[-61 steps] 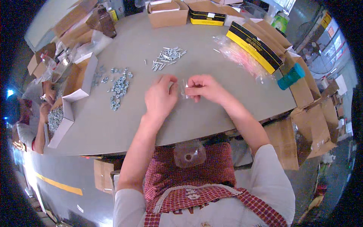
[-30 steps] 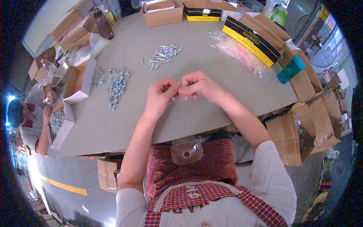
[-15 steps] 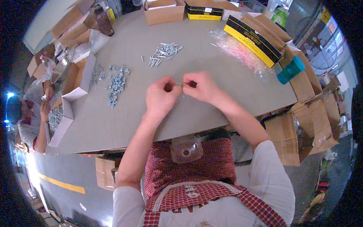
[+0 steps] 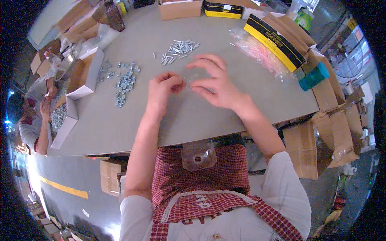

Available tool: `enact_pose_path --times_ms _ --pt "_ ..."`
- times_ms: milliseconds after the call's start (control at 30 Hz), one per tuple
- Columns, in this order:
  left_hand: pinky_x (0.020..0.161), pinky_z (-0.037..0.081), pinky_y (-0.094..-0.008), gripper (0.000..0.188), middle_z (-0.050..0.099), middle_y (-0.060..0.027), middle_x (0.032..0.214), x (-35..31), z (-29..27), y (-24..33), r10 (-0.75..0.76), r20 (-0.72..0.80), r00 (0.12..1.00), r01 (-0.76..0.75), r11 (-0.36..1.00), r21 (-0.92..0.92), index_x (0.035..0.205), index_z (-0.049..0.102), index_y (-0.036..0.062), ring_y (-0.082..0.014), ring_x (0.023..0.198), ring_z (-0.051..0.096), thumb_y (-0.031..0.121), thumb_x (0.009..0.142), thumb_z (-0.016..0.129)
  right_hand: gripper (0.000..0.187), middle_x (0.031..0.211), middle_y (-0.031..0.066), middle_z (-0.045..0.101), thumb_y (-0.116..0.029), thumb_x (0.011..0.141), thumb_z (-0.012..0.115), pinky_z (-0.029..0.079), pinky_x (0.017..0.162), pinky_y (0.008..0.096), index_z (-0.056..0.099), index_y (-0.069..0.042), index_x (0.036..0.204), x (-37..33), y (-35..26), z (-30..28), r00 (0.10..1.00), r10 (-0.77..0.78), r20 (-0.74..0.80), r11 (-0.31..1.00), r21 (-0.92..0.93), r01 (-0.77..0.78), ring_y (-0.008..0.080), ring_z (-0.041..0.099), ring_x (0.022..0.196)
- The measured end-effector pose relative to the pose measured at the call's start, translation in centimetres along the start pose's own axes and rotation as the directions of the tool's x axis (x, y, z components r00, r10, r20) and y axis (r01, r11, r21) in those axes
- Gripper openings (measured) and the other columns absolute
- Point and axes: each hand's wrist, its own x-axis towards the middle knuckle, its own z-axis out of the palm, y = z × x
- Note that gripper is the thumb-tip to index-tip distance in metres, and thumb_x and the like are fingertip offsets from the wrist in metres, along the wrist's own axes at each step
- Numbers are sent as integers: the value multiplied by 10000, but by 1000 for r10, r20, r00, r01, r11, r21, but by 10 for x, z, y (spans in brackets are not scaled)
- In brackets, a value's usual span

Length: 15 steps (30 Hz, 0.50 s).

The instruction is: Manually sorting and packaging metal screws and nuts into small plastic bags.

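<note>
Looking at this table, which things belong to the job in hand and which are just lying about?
Likely part of the work:
something clear between the left hand and right hand, too blurred to identify
metal pins, the pile nearest the hands
round metal pieces, perhaps

Seemingly just lying about:
teal cup
brown bottle

Grey floor (image 4: 94, 207) (yellow-striped); curved tabletop (image 4: 116, 130)

Clear plastic (image 4: 192, 76) shows between left hand (image 4: 164, 90) and right hand (image 4: 215, 82), shiny metal pins (image 4: 180, 48) beyond them, glossy metal fittings (image 4: 126, 82) leftward, on a smooth, matt tabletop (image 4: 104, 130)
</note>
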Motion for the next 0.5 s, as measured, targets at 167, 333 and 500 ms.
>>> enact_pose_path --times_ms 167,333,500 --pt "597 467 -281 255 701 -57 872 -4 8 3 98 -67 993 -93 993 77 980 685 29 -135 692 599 266 926 609 150 1193 34 639 -183 745 762 296 1094 490 741 -140 887 -8 6 3 984 63 -168 997 -30 -69 326 481 1240" --pt "588 459 -283 221 688 -47 802 -7 -2 1 -26 -50 998 14 974 -226 1012 660 25 -147 645 599 233 944 632 260 1271 -29 645 -251 787 750 151 1153 610 748 -207 1043 -11 7 5 995 102 -16 993 53 -101 371 363 1387" --pt "571 463 -275 182 656 -34 788 -26 -25 4 156 -303 940 -124 985 124 1020 651 48 -135 656 609 194 911 670 441 1502 -146 434 -349 823 713 -163 1015 789 644 -382 1258 -5 -2 2 936 162 311 965 148 -216 435 -39 1491"
